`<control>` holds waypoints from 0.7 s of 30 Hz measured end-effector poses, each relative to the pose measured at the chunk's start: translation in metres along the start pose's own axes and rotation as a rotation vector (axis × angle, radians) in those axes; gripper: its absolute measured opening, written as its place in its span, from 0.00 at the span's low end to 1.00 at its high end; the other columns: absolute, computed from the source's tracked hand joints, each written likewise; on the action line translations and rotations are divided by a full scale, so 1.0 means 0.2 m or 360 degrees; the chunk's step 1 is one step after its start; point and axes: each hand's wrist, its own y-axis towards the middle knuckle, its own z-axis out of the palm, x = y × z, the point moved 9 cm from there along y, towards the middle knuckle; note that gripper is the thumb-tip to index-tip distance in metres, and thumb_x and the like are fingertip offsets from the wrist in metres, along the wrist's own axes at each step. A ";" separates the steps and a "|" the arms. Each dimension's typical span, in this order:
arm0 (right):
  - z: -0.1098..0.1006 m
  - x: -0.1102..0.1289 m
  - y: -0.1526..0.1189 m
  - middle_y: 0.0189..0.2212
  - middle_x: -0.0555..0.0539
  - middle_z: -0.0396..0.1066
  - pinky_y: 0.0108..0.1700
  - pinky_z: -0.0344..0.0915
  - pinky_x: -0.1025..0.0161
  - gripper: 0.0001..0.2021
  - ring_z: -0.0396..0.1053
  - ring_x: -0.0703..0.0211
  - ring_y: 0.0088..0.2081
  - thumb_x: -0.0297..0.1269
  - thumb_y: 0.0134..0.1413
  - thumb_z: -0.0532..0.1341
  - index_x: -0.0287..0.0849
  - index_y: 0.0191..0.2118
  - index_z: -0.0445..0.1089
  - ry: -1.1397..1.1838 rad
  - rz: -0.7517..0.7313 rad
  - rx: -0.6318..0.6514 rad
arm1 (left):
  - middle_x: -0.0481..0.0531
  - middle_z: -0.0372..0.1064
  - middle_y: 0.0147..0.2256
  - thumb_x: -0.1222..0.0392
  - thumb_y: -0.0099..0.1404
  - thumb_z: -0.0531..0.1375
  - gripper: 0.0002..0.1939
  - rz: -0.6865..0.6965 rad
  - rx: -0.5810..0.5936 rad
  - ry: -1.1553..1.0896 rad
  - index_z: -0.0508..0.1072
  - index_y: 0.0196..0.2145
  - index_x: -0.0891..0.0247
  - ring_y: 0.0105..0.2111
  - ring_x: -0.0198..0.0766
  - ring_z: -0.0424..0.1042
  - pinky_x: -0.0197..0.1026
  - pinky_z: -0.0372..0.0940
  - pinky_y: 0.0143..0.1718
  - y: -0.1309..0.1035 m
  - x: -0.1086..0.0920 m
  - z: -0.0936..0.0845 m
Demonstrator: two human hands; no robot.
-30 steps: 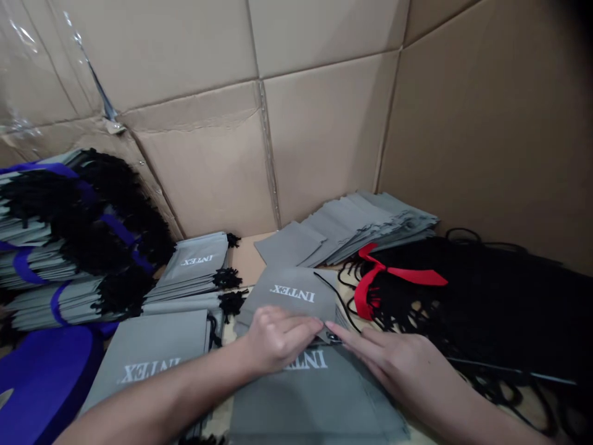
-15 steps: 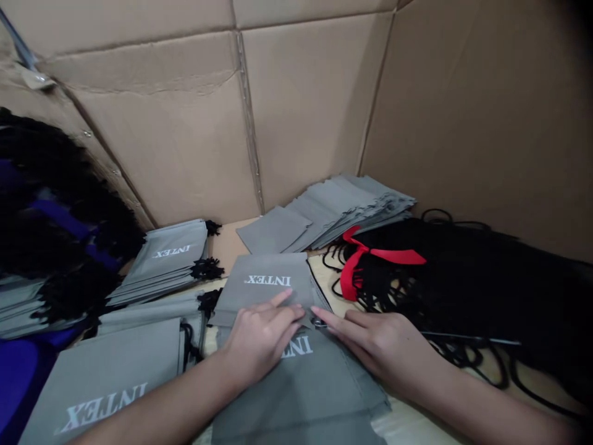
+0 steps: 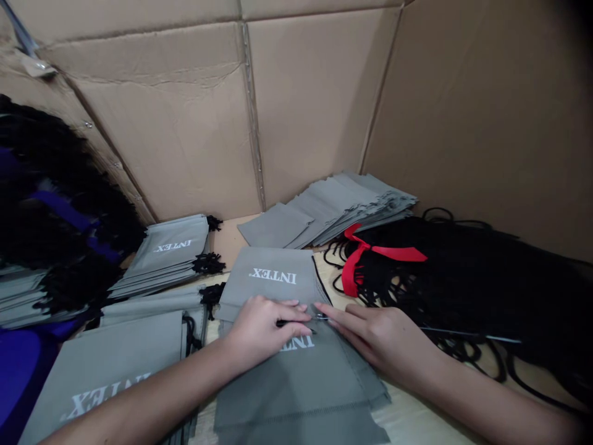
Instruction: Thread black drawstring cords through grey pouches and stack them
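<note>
A grey pouch with white INTEX lettering, seen upside down, lies on top of other grey pouches at the centre. My left hand rests over its near edge, with a piece of black cord pinched between thumb and fingers. Just to the right, my right hand reaches in from the side, its fingers closed on a thin metal tool whose shiny tip meets the pouch's right edge. The fingertips of both hands are close together.
Finished-looking pouches with black cord ends are stacked at left. Grey pouches fan out behind. A black cord bundle with a red ribbon lies right. Cardboard walls rise behind; a blue object sits lower left.
My left hand has drawn its fingers in from the lettering, and black cord now shows between them. My right hand has barely moved, still at the pouch's edge.
</note>
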 end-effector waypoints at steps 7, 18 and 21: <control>-0.01 0.01 0.00 0.25 0.49 0.69 0.25 0.59 0.70 0.17 0.68 0.66 0.25 0.37 0.62 0.48 0.45 0.54 0.64 -0.0067 -0.0018 -0.0048 | 0.49 0.73 0.42 0.65 0.64 0.52 0.13 0.0320 0.0015 0.0425 0.71 0.44 0.60 0.45 0.37 0.70 0.40 0.68 0.45 -0.04 -0.11 0.02; -0.03 0.03 0.01 0.24 0.48 0.69 0.25 0.59 0.70 0.17 0.68 0.66 0.24 0.35 0.62 0.47 0.41 0.53 0.64 -0.0130 -0.0042 -0.0073 | 0.53 0.75 0.36 0.67 0.65 0.51 0.11 0.0640 -0.0286 0.0470 0.73 0.38 0.66 0.36 0.35 0.75 0.40 0.69 0.44 -0.09 -0.18 -0.04; -0.04 0.04 0.00 0.24 0.49 0.69 0.25 0.59 0.71 0.17 0.67 0.67 0.24 0.35 0.62 0.48 0.42 0.54 0.64 -0.0114 -0.0045 -0.0090 | 0.50 0.76 0.33 0.64 0.64 0.54 0.09 0.0610 -0.0550 0.0308 0.75 0.34 0.64 0.33 0.33 0.75 0.37 0.70 0.42 -0.09 -0.18 -0.11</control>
